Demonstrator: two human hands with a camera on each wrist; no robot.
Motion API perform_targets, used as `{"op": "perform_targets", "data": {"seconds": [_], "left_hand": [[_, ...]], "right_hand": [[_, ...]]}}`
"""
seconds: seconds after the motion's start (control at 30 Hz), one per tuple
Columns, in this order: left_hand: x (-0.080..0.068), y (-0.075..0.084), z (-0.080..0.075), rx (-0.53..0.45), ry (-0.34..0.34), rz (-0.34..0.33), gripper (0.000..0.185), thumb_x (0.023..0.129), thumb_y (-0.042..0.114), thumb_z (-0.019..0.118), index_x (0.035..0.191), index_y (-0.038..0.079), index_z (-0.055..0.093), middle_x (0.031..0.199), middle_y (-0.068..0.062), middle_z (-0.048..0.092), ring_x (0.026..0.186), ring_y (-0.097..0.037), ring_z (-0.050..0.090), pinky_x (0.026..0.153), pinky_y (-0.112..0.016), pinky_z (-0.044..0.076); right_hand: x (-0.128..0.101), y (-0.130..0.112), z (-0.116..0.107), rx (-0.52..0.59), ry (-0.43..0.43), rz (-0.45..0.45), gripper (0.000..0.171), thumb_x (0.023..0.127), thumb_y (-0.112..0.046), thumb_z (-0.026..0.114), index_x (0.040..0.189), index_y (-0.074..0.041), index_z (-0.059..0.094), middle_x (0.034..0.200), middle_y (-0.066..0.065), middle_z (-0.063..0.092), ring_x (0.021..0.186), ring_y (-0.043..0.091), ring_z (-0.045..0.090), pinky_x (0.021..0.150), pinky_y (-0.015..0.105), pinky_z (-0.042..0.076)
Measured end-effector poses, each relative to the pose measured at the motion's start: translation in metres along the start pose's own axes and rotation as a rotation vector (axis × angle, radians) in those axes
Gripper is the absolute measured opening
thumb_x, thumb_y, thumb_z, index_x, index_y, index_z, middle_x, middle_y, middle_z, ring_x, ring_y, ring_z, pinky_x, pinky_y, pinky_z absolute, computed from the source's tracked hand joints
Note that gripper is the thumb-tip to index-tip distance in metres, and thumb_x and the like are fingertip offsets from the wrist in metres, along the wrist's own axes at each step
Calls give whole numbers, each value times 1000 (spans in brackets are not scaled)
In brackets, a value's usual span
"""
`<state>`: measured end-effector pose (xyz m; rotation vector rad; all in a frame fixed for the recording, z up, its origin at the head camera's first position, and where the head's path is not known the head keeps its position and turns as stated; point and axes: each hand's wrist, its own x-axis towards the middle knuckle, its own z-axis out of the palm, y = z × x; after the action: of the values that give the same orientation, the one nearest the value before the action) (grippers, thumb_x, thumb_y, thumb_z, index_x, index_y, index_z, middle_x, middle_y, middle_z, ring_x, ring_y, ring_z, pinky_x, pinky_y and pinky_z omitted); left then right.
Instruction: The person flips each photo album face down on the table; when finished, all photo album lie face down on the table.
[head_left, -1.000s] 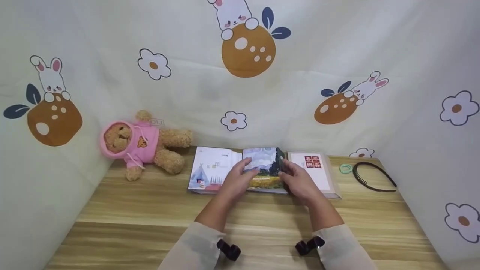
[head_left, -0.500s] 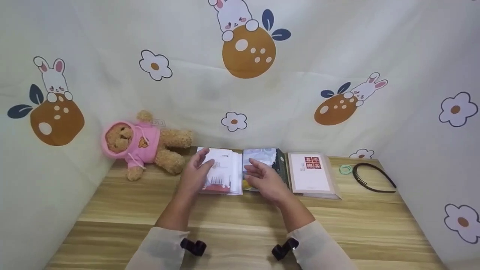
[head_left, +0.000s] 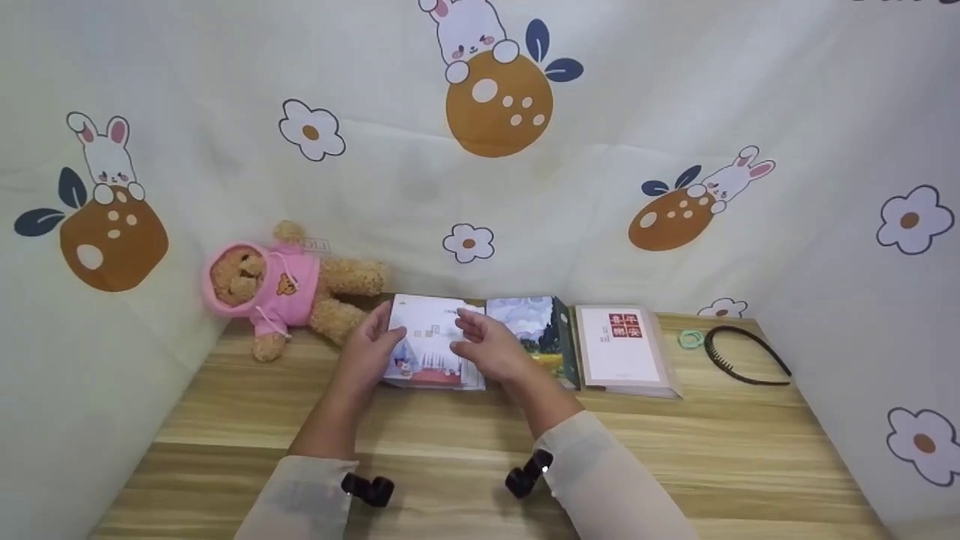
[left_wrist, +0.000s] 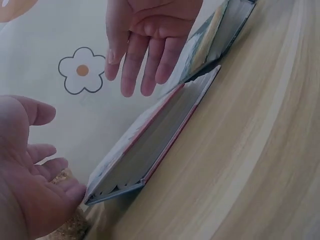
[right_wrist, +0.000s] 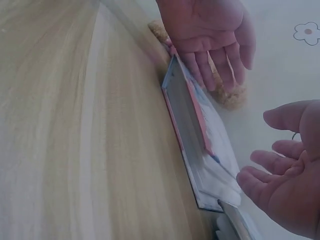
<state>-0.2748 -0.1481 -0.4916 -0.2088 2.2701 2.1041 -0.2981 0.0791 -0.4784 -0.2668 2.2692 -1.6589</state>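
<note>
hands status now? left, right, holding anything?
Left hand: open, fingers relaxed at the left edge of the book, gripping nothing.
Right hand: open over the book, holding nothing.

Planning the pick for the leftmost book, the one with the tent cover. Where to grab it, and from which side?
Grip the tent-cover book across its width at the two long side edges, coming from above. It lies flat on the table, so no face is free underneath. The left hand is already at its left edge and the right hand over its right side. The right edge abuts the painting-cover book, so that gap looks tight.
</note>
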Motion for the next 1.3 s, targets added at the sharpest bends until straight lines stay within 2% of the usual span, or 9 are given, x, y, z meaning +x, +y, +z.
{"op": "perform_targets", "data": {"seconds": [0.23, 0.4, 0.6, 0.77, 0.87, 0.97, 1.03, 1.17, 1.3], "left_hand": [[4, -11, -3, 111, -25, -52, 74, 105, 11, 59, 169, 0, 23, 178, -20, 23, 167, -33, 22, 138, -45, 17], [7, -15, -4, 78, -16, -52, 73, 100, -4, 57, 166, -4, 28, 173, -25, 33, 163, -36, 31, 136, -47, 25], [6, -14, -3, 41, -14, -5, 74, 96, -12, 53, 165, -10, 26, 172, -30, 32, 163, -39, 30, 135, -49, 26], [0, -2, 0, -126, -11, -6, 70, 102, -2, 54, 168, 5, 32, 176, -18, 31, 161, -30, 35, 133, -42, 31], [-5, 11, 4, -253, -24, -9, 62, 107, 8, 52, 167, 18, 39, 176, -10, 34, 153, -25, 43, 122, -34, 44], [-12, 22, 8, -300, -46, 23, 57, 109, 12, 50, 165, 20, 44, 172, -10, 40, 146, -25, 49, 110, -29, 52], [-15, 27, 10, -289, -56, 74, 55, 109, 12, 49, 164, 18, 46, 170, -12, 43, 146, -27, 49, 110, -32, 52], [-19, 32, 15, -241, -83, 186, 54, 110, 12, 49, 163, 13, 45, 173, -12, 39, 158, -30, 39, 129, -47, 37], [-19, 29, 19, -203, -122, 227, 57, 109, 10, 52, 165, 11, 42, 176, -11, 34, 166, -31, 28, 136, -53, 24]], "right_hand": [[1, 7, 9, -45, 14, 39, 70, 102, -15, 69, 165, -8, 41, 167, 13, 49, 158, 33, 45, 131, 48, 36], [1, 9, 14, -54, 12, 62, 70, 103, -17, 67, 167, -11, 38, 169, 10, 47, 159, 30, 42, 132, 47, 34], [1, 9, 17, -76, 10, 27, 69, 103, -16, 67, 165, -7, 39, 168, 13, 47, 161, 31, 39, 134, 47, 29], [-3, -1, 19, -140, 26, 32, 68, 102, -24, 70, 164, -15, 45, 167, 8, 49, 161, 28, 38, 135, 48, 28], [-7, -12, 21, -93, 4, 50, 69, 101, -32, 72, 164, -23, 46, 170, 3, 47, 155, 28, 46, 130, 48, 37], [-10, -24, 23, -53, -18, 46, 69, 101, -43, 70, 164, -30, 45, 171, 1, 45, 152, 27, 50, 126, 49, 44], [-11, -30, 23, -40, -23, 24, 69, 102, -49, 68, 164, -33, 44, 170, 1, 46, 153, 29, 51, 125, 51, 46], [-12, -40, 23, 43, -37, -21, 69, 103, -59, 63, 165, -40, 40, 171, 3, 46, 153, 34, 51, 123, 58, 46], [-11, -43, 21, 119, -30, -55, 69, 103, -61, 62, 165, -48, 35, 172, 2, 43, 154, 39, 49, 117, 65, 48]]}}
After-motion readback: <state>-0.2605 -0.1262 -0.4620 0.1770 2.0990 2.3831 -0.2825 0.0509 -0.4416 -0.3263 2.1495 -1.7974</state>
